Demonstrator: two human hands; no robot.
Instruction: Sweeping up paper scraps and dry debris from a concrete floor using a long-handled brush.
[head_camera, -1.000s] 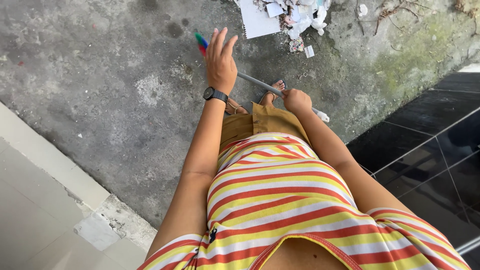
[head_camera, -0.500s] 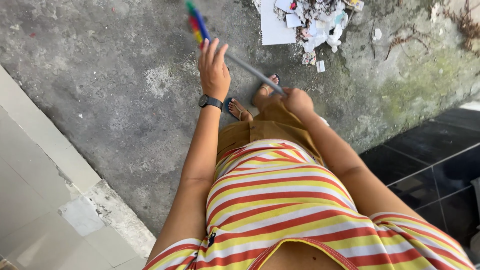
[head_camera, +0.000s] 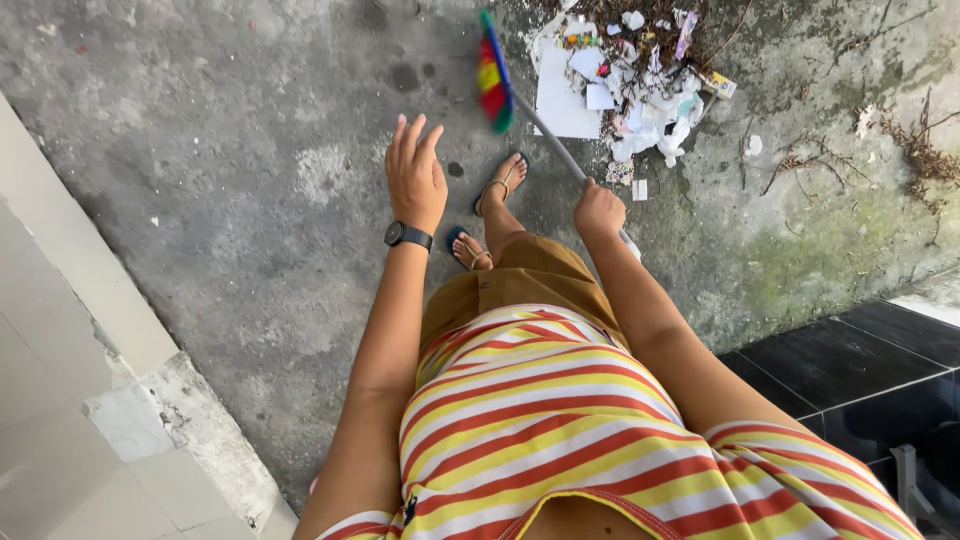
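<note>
Floor: rough grey concrete floor, with pale tiles on one side.
Trash: heap of white paper scraps and dry twigs lying on the floor.
Broom: rainbow-bristled broom with a grey stick, head just beside the trash.
Right hand: fingers wrapped tight round the stick.
Left hand: fingers spread, holding nothing, black watch on the wrist.

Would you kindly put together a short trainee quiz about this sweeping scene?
1. True or false: the left hand grips the broom.
2. Which hand holds the broom's handle? A) right hand B) left hand C) both
3. Fill in: the litter pile of paper scraps lies on the ______ ground.

Key: 1 false, since the left hand is open and free, with a watch on its wrist; 2 A; 3 concrete.
</note>
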